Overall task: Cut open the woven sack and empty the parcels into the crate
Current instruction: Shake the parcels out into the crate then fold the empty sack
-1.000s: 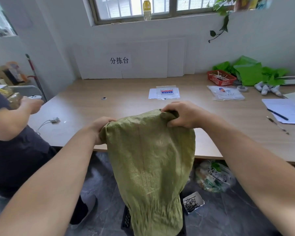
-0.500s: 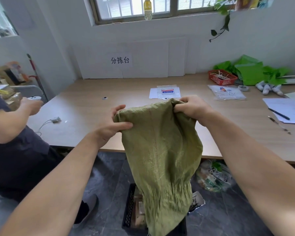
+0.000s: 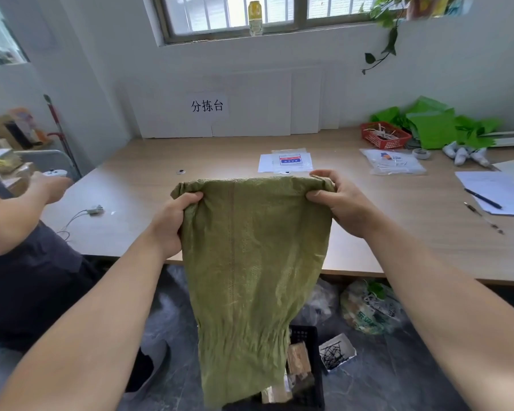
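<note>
A green woven sack [image 3: 250,268] hangs limp in front of me, held upside down by its closed top edge. My left hand [image 3: 172,223] grips the left corner and my right hand [image 3: 336,200] grips the right corner, stretching the edge wide. The sack's lower end dangles over a black plastic crate [image 3: 307,339] on the floor. Brown parcels [image 3: 298,358] lie inside the crate, partly hidden behind the sack.
A wooden table [image 3: 149,203] stands just beyond the sack, with papers, a pen [image 3: 482,198], a red basket [image 3: 385,135] and green bags. Another person [image 3: 21,262] sits at the left. A full plastic bag [image 3: 368,311] and a small box of nails [image 3: 337,351] lie on the floor.
My hands moved apart along the sack's top edge, spreading it flat and wide. The sack rose a little, and parcels now show in the crate beside it.
</note>
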